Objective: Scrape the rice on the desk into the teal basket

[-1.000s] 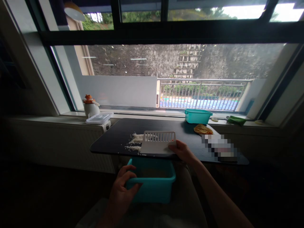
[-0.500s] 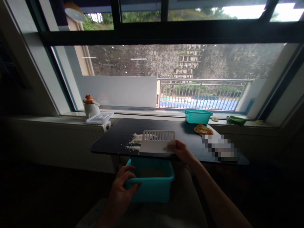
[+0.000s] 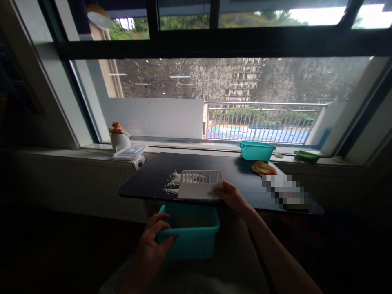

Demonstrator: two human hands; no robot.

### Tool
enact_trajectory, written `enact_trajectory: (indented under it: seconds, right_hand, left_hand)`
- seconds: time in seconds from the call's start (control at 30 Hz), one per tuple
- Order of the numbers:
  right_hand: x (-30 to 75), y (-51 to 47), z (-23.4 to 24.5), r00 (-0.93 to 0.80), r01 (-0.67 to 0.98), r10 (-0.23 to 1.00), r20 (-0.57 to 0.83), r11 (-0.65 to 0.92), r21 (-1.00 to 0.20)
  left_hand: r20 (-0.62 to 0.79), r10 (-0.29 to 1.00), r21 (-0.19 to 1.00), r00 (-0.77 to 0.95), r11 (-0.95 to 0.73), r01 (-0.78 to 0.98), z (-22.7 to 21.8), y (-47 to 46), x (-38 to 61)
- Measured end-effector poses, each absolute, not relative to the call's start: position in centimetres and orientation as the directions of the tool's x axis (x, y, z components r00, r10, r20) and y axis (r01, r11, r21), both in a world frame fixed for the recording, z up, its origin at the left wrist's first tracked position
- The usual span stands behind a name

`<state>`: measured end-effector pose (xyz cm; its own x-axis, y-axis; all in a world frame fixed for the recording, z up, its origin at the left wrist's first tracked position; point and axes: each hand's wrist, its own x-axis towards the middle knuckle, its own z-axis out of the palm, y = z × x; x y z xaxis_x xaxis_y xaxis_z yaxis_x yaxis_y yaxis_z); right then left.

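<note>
My right hand (image 3: 230,193) grips the right edge of a white slotted plastic scraper (image 3: 196,191), tilted near the front edge of the dark tabletop (image 3: 232,171). A row of slots runs along its top. White grains that look like rice (image 3: 174,179) lie loose left of the scraper and show behind its slots. Just below the table's front edge, my left hand (image 3: 156,234) is closed round the left rim of a teal plastic bin (image 3: 191,243). What lies at the bin's bottom is too dark to make out.
A second teal bin (image 3: 257,151) stands at the back of the table by the window. Near it lies a yellow-orange cloth (image 3: 263,168). A clear plastic lid (image 3: 130,152) and a white pot with an orange figure (image 3: 120,141) sit at left. Green cloth (image 3: 307,157) rests on the sill.
The scraper and my right hand have moved slightly left and toward the front edge. My left hand and the bin have shifted a little left. The view has also shifted slightly.
</note>
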<state>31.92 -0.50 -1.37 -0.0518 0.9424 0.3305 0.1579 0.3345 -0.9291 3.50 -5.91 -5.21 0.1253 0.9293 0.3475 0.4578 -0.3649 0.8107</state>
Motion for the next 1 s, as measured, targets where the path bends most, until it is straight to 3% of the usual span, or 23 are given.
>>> enact_trajectory:
  seconds: [1.0]
  right_hand:
    - [33.5,-0.6,-2.0,0.000,0.128,0.948,0.318,0.315,-0.940]
  left_hand:
    - [0.336,0.932,0.813,0.132,-0.359,0.459,-5.1,-5.9,3.8]
